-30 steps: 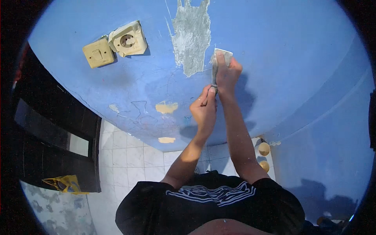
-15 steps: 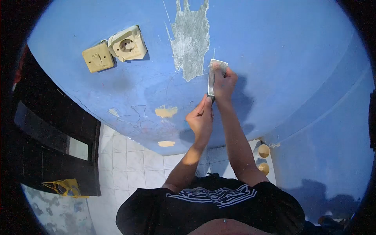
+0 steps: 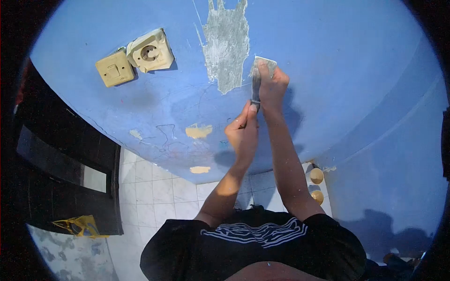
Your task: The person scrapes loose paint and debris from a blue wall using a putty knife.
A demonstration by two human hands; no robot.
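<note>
A putty knife [image 3: 256, 86] with a wide metal blade and a dark handle is held up against the blue wall [image 3: 337, 89]. My left hand [image 3: 243, 133] is closed around its handle, low on the tool. Higher up, my right hand [image 3: 273, 91] grips the blade, thumb laid along the metal and fingers folded behind it. The blade's top edge meets the paint just right of a bare grey patch [image 3: 228, 47] with ragged borders. Part of the blade is hidden by my right hand.
To the left, a yellowed light switch [image 3: 115, 69] and a loose wall socket [image 3: 151, 51] jut from the wall. Two round yellowish objects [image 3: 317, 176] sit in the floor corner. Below lies a white tiled floor [image 3: 157, 189]; a yellow plastic bag [image 3: 83, 225] is at lower left.
Both hands and the putty knife have moved up the wall, and the blade edge now sits higher beside the grey patch. The grip looks the same.
</note>
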